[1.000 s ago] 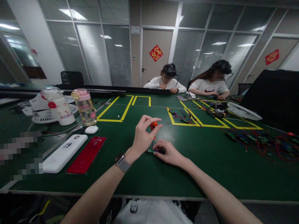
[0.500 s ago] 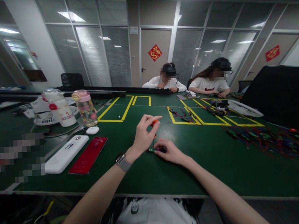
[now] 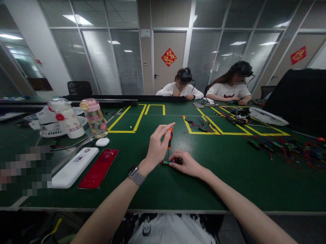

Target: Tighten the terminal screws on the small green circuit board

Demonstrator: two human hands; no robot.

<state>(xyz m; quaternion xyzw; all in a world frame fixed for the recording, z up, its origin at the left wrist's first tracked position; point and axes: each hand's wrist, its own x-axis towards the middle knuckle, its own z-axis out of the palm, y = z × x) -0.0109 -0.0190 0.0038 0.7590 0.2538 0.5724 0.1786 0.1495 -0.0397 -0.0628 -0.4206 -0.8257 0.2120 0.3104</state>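
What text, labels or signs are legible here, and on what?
Nothing reads cleanly.
Red diamond sign on the door: gold characters, too blurred to quote.
Red sign on the right-hand glass wall: gold characters, unreadable.
White power bank: dark mark, too small to read.
White bottle: red printing, no readable words.
Small plate above the door: illegible.

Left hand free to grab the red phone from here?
Probably not right away: the left hand is gripping the screwdriver. The table between it and the red phone looks bare.
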